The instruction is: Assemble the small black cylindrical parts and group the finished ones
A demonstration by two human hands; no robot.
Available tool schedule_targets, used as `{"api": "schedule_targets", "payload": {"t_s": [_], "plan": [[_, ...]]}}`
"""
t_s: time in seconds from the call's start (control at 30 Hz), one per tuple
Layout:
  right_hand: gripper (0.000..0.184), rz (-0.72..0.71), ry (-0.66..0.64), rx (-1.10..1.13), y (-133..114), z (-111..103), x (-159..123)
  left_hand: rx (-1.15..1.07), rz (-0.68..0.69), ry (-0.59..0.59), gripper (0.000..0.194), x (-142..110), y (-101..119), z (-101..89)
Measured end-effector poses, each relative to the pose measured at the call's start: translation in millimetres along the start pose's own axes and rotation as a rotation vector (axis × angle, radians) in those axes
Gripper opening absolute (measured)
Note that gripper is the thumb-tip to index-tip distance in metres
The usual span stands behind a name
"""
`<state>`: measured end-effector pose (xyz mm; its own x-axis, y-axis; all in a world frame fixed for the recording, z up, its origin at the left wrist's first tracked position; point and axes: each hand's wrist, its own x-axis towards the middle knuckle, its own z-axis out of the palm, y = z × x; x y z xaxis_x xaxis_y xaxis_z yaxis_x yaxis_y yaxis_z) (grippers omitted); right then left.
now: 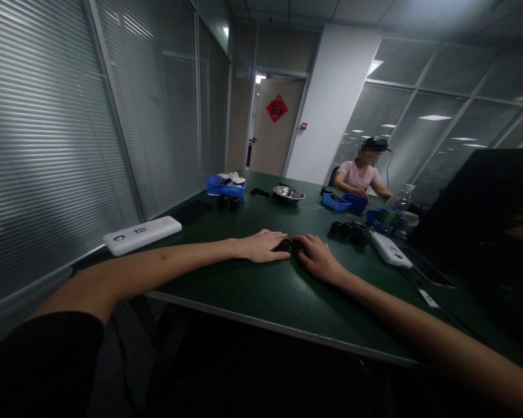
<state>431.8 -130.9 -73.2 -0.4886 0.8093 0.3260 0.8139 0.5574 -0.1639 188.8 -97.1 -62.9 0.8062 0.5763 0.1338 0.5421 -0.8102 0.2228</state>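
Observation:
In the head view both my hands rest low over the green tabletop (244, 296), close together near the middle. My left hand (264, 246) has its thumb and fingers closed about a small black part (283, 245), whose exact kind I cannot make out. Facing it, my right hand (318, 259) curls its fingers over a black piece (300, 248) that is mostly covered. The two dark pieces meet or nearly meet between my fingertips; whether they are joined is too dark to tell.
Black cylindrical parts (348, 231) cluster right of my hands, near a white device (390, 249), a phone (427, 267) and a bottle (394, 209). Farther back are a metal bowl (289, 194) and a blue basket (224, 187). Another white device (143, 234) lies left. A person (361, 174) sits across.

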Motion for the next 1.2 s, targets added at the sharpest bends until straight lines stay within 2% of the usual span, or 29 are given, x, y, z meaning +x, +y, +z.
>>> {"api": "schedule_targets", "payload": {"t_s": [1.2], "plan": [[0.04,0.001,-0.002,0.0,-1.8,-0.3,-0.4,-0.001,0.0,0.004,0.075,-0.2,-1.0,0.5]]}}
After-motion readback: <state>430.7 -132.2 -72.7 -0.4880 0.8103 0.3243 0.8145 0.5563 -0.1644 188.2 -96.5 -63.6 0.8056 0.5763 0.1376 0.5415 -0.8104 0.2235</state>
